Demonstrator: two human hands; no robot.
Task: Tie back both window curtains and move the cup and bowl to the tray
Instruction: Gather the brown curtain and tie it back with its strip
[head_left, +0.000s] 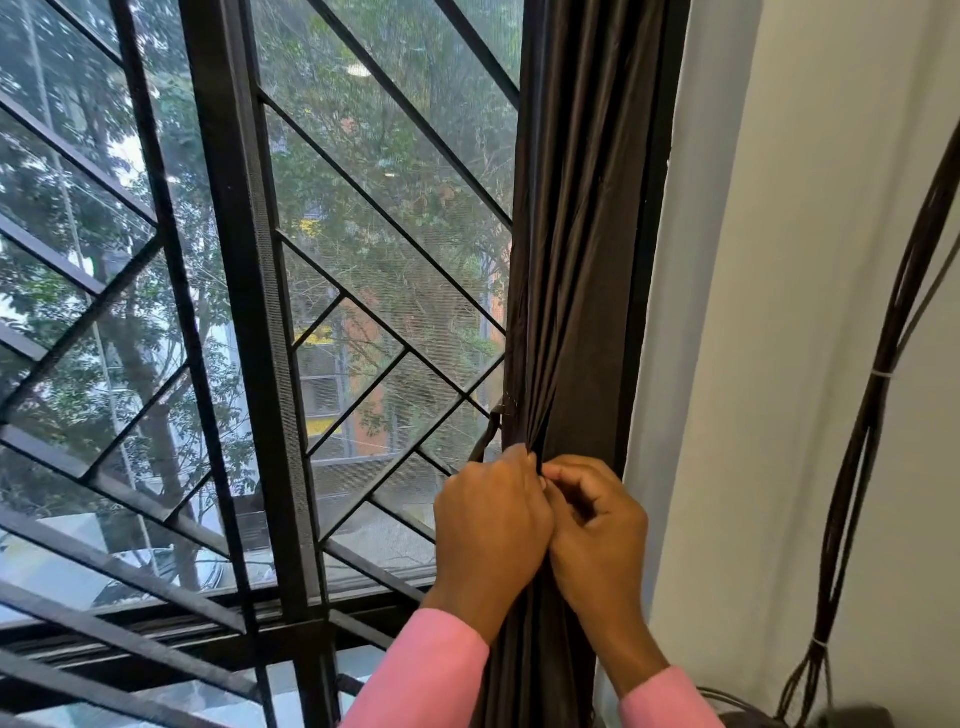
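A dark brown curtain (576, 249) hangs gathered in folds at the right edge of the window. A thin dark tie-back strap (485, 441) runs from a hook on the frame down to my hands. My left hand (491, 525) and my right hand (597, 535) press together in front of the bunched curtain at about sill height, fingers curled around the fabric and the strap's ends. Both wrists wear pink sleeves. What the fingers hold exactly is hidden between the hands. No cup, bowl or tray is in view.
The window has a black metal grille (249, 312) with diagonal bars and a mesh screen; trees and buildings lie beyond. A white wall (810, 312) stands to the right, with a bundle of dark cables (878, 374) running down it.
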